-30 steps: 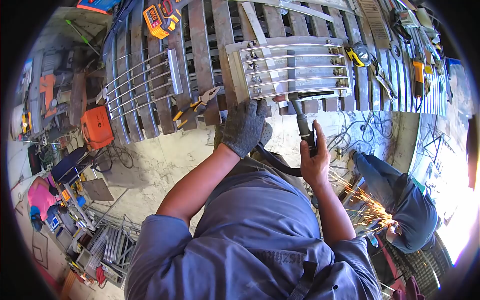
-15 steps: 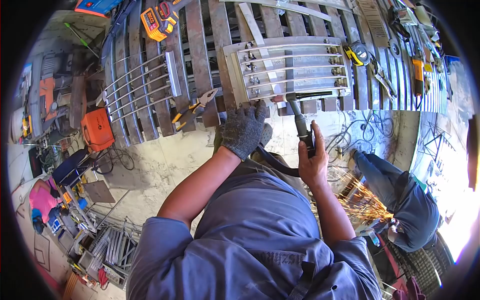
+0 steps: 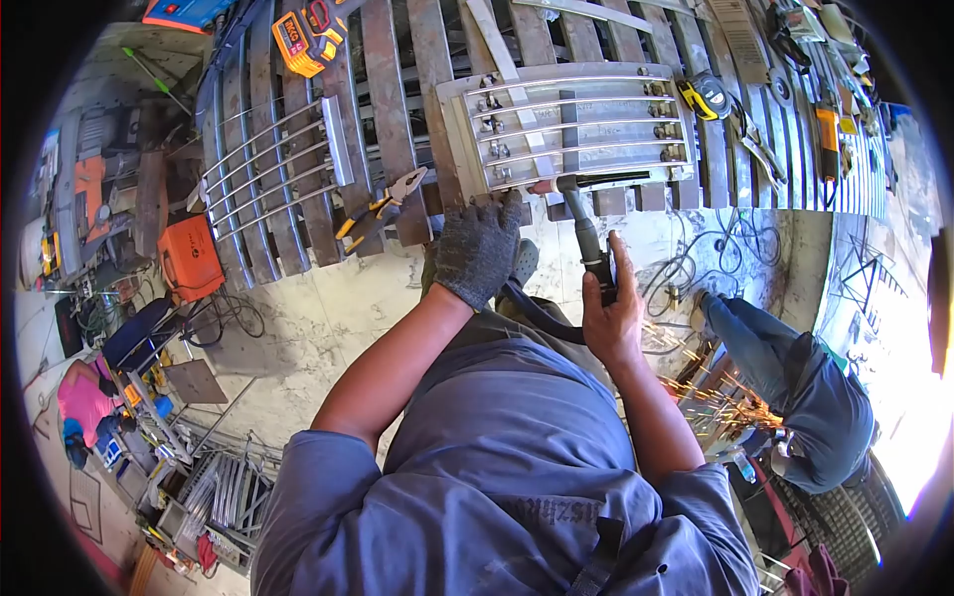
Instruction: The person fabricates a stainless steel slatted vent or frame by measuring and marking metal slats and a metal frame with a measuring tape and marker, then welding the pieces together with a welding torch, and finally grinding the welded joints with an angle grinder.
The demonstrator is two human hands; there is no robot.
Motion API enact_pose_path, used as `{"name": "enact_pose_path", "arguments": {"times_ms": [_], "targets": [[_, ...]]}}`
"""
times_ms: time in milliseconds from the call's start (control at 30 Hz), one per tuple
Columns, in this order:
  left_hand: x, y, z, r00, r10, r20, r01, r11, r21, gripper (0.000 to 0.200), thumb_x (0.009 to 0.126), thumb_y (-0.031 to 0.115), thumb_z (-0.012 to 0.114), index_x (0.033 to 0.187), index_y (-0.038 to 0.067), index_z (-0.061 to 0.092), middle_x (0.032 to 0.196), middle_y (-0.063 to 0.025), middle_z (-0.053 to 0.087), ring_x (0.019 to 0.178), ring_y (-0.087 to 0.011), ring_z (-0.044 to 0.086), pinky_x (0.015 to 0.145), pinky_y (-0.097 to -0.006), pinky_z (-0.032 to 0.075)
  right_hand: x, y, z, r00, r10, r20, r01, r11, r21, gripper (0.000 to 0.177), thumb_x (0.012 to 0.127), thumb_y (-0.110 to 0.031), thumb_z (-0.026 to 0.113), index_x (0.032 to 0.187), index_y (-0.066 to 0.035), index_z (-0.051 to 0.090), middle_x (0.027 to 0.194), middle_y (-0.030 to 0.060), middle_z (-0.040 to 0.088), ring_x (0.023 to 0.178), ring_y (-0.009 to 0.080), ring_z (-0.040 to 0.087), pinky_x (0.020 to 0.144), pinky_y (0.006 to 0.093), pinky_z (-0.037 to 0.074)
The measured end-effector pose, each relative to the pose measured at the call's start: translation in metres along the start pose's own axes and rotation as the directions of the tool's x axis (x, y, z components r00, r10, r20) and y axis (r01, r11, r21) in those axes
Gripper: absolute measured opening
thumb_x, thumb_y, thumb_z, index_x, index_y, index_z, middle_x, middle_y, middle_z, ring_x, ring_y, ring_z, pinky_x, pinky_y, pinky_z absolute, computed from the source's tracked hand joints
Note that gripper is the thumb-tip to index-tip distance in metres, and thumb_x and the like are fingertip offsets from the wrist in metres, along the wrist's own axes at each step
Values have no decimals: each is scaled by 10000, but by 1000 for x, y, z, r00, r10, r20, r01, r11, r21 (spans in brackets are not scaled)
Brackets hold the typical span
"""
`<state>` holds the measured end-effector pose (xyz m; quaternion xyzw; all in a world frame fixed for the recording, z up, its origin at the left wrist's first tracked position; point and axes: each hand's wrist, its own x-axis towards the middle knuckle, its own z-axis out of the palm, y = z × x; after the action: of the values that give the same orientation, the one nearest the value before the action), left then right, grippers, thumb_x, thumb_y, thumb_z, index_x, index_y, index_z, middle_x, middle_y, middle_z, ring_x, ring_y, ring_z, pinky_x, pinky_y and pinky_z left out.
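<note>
My left hand [image 3: 475, 248], in a dark grey glove, rests its fingertips at the front edge of the slatted metal bench [image 3: 402, 129], close to a metal panel with curved rods [image 3: 586, 127]. My bare right hand [image 3: 614, 316] is closed round the black handle of a welding torch [image 3: 588, 238]. The torch's pink nozzle points left at the panel's lower left corner, with a long black rod beside it. Pliers with yellow handles [image 3: 383, 209] lie left of my gloved hand, and further left is a second rod frame [image 3: 273, 164].
A yellow tape measure [image 3: 706, 96] lies right of the panel. An orange-black tool [image 3: 310, 40] is at the back left. An orange case [image 3: 191, 258] stands on the floor. A co-worker [image 3: 815, 412] crouches at right amid sparks; another person [image 3: 87, 402] is at far left.
The bench and its tools appear shifted slightly up and left in view. My right hand and the torch sit slightly further left. The sparks beside the co-worker have changed shape.
</note>
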<state>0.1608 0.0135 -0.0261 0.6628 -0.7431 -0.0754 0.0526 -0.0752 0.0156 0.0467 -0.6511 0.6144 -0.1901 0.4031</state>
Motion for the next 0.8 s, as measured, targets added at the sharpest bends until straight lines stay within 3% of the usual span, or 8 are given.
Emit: {"name": "enact_pose_path", "arguments": {"times_ms": [200,300,600,700,800], "targets": [[-1,0,-2,999,-6,32,5,1000,7,569,1002,305,663,1511,67,575,1187,-201,652,1099,-370,658,953,-543,511,0,-5,-3,994,96,46,-97,995,27,685,1090,-188,679,1706,-110,392,1501,265,659,1265,420,725,1049,490,566],[-3,-2,-1,1000,8,11,-7,1000,-6,567,1004,304,661,1511,64,576,1193,-198,649,1104,-367,654,953,-541,511,0,-1,0,1000,-25,-1,25,999,-41,692,1080,-129,645,1712,-106,366,1351,317,716,1132,449,768,956,496,596],[-9,-3,1,998,37,-45,-37,999,13,541,1000,302,670,1486,76,598,1160,-153,647,1074,-336,657,960,-535,511,0,5,1,1000,-12,18,12,1000,14,683,1084,-127,641,1706,-76,363,1428,321,678,1199,443,751,983,484,594],[-12,-3,0,999,37,-40,-37,999,-17,522,994,290,679,1469,84,614,1156,-147,648,1067,-332,660,978,-541,514,-2,10,5,999,5,-32,-4,1000,8,672,1090,-173,676,1705,-126,409,1189,205,769,981,290,752,908,439,584],[-12,-1,2,997,24,-66,-27,999,-43,514,987,277,688,1460,85,624,1151,-145,650,1069,-333,661,997,-544,514,-2,9,5,999,30,-24,-29,999,26,679,1086,-163,682,1706,-122,409,1077,162,762,892,233,709,848,409,577]]}}
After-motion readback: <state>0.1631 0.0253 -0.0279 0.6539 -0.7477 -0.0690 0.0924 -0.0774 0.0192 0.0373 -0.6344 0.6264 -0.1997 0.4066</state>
